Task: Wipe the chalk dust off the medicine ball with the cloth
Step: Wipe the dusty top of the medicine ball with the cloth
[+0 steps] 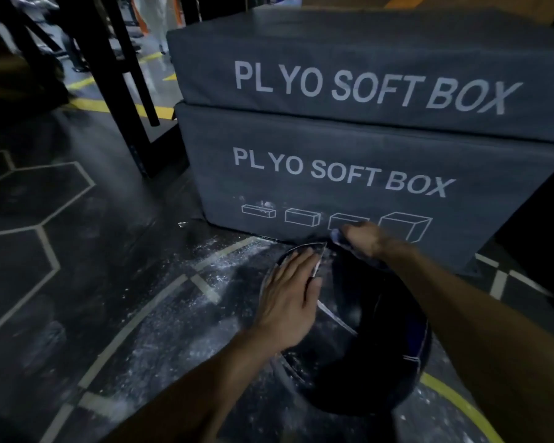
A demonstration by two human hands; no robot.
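Note:
A black medicine ball with thin white seams sits on the dark gym floor in front of the stacked boxes. My left hand lies flat on the ball's upper left side, fingers straight. At the far top of the ball my right hand grips a small bluish cloth; only a bit of the cloth shows past the fingers. White chalk dust speckles the ball's lower left edge.
Two stacked grey soft plyo boxes stand right behind the ball. Chalk dust is scattered over the floor to the left. A black rack's posts rise at the upper left. Yellow floor lines run near the ball.

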